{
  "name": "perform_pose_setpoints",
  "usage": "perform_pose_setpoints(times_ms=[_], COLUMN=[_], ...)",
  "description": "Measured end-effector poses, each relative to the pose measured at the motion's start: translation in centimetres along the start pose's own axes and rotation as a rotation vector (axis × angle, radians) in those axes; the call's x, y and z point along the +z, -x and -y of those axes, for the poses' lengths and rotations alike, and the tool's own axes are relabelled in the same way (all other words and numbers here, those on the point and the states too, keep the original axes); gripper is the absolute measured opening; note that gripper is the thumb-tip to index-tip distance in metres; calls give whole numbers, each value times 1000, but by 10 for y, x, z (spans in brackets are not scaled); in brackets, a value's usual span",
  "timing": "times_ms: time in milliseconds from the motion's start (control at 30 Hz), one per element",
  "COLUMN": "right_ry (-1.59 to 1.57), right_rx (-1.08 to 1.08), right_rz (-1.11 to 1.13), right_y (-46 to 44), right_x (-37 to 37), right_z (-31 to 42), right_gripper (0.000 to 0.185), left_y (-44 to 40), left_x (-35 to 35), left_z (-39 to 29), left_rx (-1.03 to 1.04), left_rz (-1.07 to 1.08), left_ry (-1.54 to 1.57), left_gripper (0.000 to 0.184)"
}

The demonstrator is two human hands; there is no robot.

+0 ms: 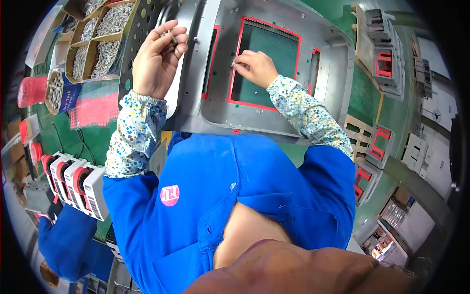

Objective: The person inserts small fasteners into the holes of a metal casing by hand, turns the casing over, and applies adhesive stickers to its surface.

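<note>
two hands (160, 63) (256, 67) at metal panel (264, 120), boxed small parts (106, 58), perforated strip (133, 51) between

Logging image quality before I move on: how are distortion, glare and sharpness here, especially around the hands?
Head view: strong fisheye bending, with black surrounds cutting the corners; head view: pale sheen on the metal panel, and a washed-out patch at lower right; head view: left hand and right hand look fairly sharp, though the metal pieces in the left are too small to identify.

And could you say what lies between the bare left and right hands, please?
In the head view, grey metal panel with a narrow red-edged slot lies between the left hand and right hand.
</note>
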State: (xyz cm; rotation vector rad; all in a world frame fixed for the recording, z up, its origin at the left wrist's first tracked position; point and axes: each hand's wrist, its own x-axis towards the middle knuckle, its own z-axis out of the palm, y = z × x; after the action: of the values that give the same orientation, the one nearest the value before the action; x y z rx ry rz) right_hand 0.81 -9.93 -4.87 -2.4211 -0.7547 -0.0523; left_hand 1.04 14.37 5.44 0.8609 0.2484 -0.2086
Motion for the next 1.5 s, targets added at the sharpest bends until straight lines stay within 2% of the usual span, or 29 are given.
perform_pose_setpoints(times_ms=[67, 167, 333, 400, 467, 600, 700, 733, 833, 867, 933, 1000, 1067, 1300, 1400, 1467, 1500], right_ry=[74, 140, 229, 262, 304, 333, 245, 166, -91, -148, -34, -115, -28, 50, 112, 176, 172], right_rx=[8, -36, -127, -122, -116, -110, -314, -426, -543, -562, -564, -626, -604, -660, -647, -671, -673], right_rz=[39, 32, -4, 1, 112, 167, 25, 86, 389, 466, 546, 474, 495, 397, 404, 441, 380], right_y=[-1, -2, -3, -4, -6, -6, -8, -2, 14, 15, 20, 21, 21, 23, 25, 23, 24], right_x=[8, 7, 12, 13, 14, 10, 3, 12, 27, 27, 40, 55, 46, 44, 48, 52, 53], right_z=[-3, -3, -1, 0, -1, 1, 23, 23, 47, 56, 61, 49, 56, 63, 63, 64, 63], right_gripper=[7, 6, 7, 8, 12, 15, 19, 17, 15, 12, 9, 7, 8, 10, 10, 9, 11], left_y=[-7, -12, -14, -13, -17, -19, -18, -18, -22, -18, -16, -15, -16, -11, -13, -11, -11], left_x=[-7, -20, -21, -18, -28, -37, -38, -37, -41, -34, -32, -29, -34, -26, -33, -28, -28], left_z=[1, 9, 11, 10, 12, 12, 12, 11, 13, 10, 11, 12, 14, 11, 15, 16, 16], left_rx=[10, 27, 28, -24, -84, -106, -104, -100, -107, -89, -63, -51, -70, -39, -20, -26, -13], left_rz=[5, 134, 94, 44, 117, 161, 152, 136, 166, 82, 24, 24, 105, 36, 110, 75, 116], left_ry=[-57, -71, -98, -4, 80, 148, 153, 154, 164, 117, 118, 149, 179, 141, 113, 118, 91], left_gripper=[23, 23, 24, 26, 35, 34, 34, 33, 32, 31, 29, 29, 29, 25, 22, 21, 21])
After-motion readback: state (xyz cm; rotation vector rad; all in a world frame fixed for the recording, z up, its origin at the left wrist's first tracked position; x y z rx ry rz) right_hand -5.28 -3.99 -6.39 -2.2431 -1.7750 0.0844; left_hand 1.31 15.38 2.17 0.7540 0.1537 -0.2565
